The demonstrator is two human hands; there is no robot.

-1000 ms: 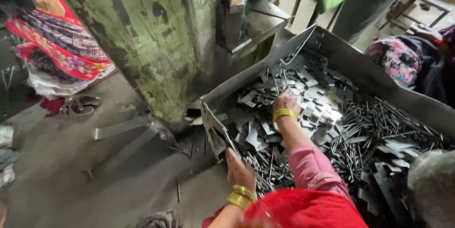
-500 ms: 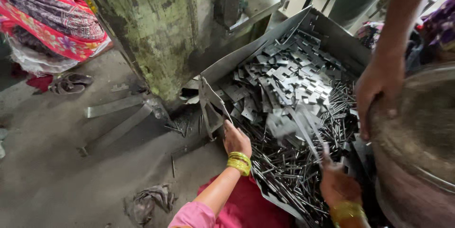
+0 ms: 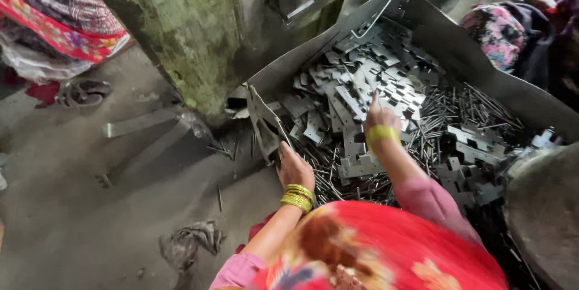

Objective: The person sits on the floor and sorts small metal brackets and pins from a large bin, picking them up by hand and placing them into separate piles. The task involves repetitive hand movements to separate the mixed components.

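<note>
While I watch from the head view, my right hand (image 3: 381, 122) reaches up the middle of the frame into the metal tray (image 3: 482, 67), and my left hand (image 3: 294, 169) sits lower, at the tray's near-left corner. The tray runs on a slant from lower centre to upper right, and it is heaped with flat stamped metal plates (image 3: 362, 85) over a bed of thin rods (image 3: 482, 112).

Right hand first: it lies on top of the plates, one finger stretched toward the upper part of the pile. The palm faces down and away from me, so I cannot tell whether it has closed on a plate or only rests there. The plates lie straight ahead of it and just under it — this is plainly the nearer hand to the heap.

Left hand: its fingers curl over the bent sheet edge at the corner, touching the rim and the rods beside it; whether they pinch anything I cannot make out.

At upper left stands a green worn machine column (image 3: 181, 31). A crumpled rag (image 3: 187, 245) lies on the floor at lower left — well apart from both hands.
</note>
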